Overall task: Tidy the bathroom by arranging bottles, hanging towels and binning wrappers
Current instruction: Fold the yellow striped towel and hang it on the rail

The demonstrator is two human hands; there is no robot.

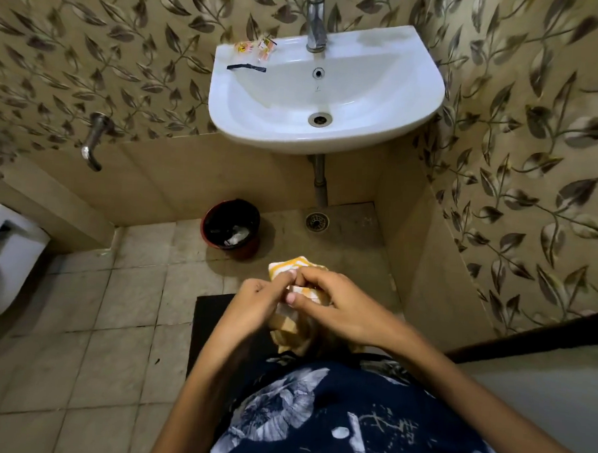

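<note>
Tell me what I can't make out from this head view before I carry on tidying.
- Towel: mostly hidden by the left hand and right hand; its full size is unknown.
- Wrappers on the sink rim: too small to read.
- Bin: dark inside, contents unclear.
- Tap: its top is cut off by the upper edge.
- Bottles and towel rail: none in view.

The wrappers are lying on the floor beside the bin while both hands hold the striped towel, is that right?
Not quite. The wrappers lie on the back left rim of the sink, not on the floor, as the head view shows. The rest holds: the left hand and right hand both hold the striped towel.
</note>
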